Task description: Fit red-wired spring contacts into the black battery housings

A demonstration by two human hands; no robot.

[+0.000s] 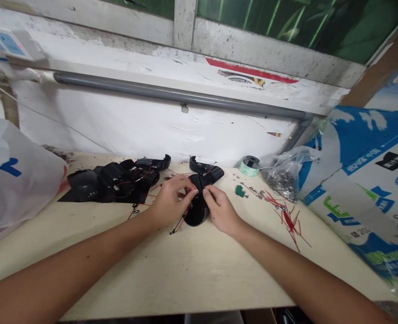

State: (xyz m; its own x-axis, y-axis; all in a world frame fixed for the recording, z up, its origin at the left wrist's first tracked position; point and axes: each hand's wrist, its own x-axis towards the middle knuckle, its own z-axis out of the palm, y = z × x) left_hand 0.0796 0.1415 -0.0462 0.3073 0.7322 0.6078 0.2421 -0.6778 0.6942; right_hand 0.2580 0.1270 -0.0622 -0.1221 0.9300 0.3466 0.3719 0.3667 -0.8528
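Observation:
Between my two hands is a black plastic housing (198,214) with a rounded lower end, close above or on the table. My left hand (172,200) is closed in a pinch at its left side, on a thin red wire (192,182). The fingers of my right hand (221,209) press together on the housing's right edge; the exact contact is partly hidden. Red and black leads (176,228) hang out below my left hand. Just behind lie another black shell (199,164) and a black part (215,174).
Several black housings (116,180) are clustered on a dark sheet at left. To the right lie loose red wires (289,221), a green piece (240,191), a tape-wrapped spool (249,165) and a clear bag of small metal parts (282,180). A blue-white carton (364,180) borders the table (185,279).

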